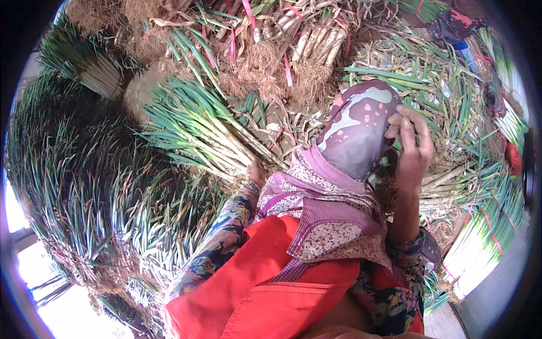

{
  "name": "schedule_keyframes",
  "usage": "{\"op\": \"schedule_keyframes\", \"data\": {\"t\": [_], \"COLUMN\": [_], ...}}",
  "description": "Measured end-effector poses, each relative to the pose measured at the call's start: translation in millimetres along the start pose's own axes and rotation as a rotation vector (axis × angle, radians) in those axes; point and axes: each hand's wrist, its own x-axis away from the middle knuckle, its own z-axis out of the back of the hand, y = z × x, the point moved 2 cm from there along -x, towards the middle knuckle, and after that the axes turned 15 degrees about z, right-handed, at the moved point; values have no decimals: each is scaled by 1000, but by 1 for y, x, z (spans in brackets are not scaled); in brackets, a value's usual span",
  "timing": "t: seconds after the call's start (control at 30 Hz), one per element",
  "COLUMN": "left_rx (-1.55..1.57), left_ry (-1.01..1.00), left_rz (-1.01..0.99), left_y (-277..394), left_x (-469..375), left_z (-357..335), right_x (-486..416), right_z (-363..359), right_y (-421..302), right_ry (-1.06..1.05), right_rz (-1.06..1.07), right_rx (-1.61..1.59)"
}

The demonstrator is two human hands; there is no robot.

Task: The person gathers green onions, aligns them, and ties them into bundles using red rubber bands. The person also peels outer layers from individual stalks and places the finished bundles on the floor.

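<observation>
Green onions with long white stalks (220, 140) lie in a loose sheaf at the centre left, their green tops pointing to the upper left. My left hand (255, 173) rests at the lower stalk ends, partly hidden by my sleeve; whether its fingers close around them is unclear. My right hand (408, 131) is raised beside my knee in patterned purple cloth (360, 123), fingers bent and a little apart, with nothing visible in it. More pale stalks (442, 186) lie just right of my right wrist.
A large heap of green onions (106, 182) fills the left side. Untrimmed bundles with brown roots and pink ties (313, 55) lie ahead. Peeled leaf waste (440, 84) covers the upper right. Tied, cleaned bundles (478, 245) lie at the right. Part of another person (457, 25) shows at the upper right.
</observation>
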Motion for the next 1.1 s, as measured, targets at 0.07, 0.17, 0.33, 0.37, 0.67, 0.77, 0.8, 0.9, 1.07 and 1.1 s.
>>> {"op": "schedule_keyframes", "data": {"t": [0.07,0.17,0.33,0.37,0.67,0.77,0.8,0.9,1.07,1.1], "left_rx": [-686,-310,187,190,-29,-139,-153,-253,-355,-355], "left_ry": [391,287,-356,-430,-230,-187,-166,-180,-254,-283], "left_rz": [-228,-15,135,159,163,135,102,23,-193,-248], "left_y": [1,15,50,58,82,97,105,123,165,172], "left_x": [-2,31,118,136,101,99,98,111,147,157], "left_z": [20,-19,-95,-110,-77,-83,-78,-98,-144,-152], "right_x": [-2,-1,27,34,92,74,58,39,43,53], "right_z": [-7,-14,-102,-128,-213,-215,-196,-201,-222,-197], "right_y": [-3,1,16,13,132,131,92,56,48,5], "right_ry": [43,27,-366,-552,-1071,-721,-813,-740,-791,-882], "right_rz": [-19,-39,-39,-28,-321,-474,-445,-88,399,257], "right_rx": [-23,-58,-182,-42,86,-8,-15,-55,70,-6]}}
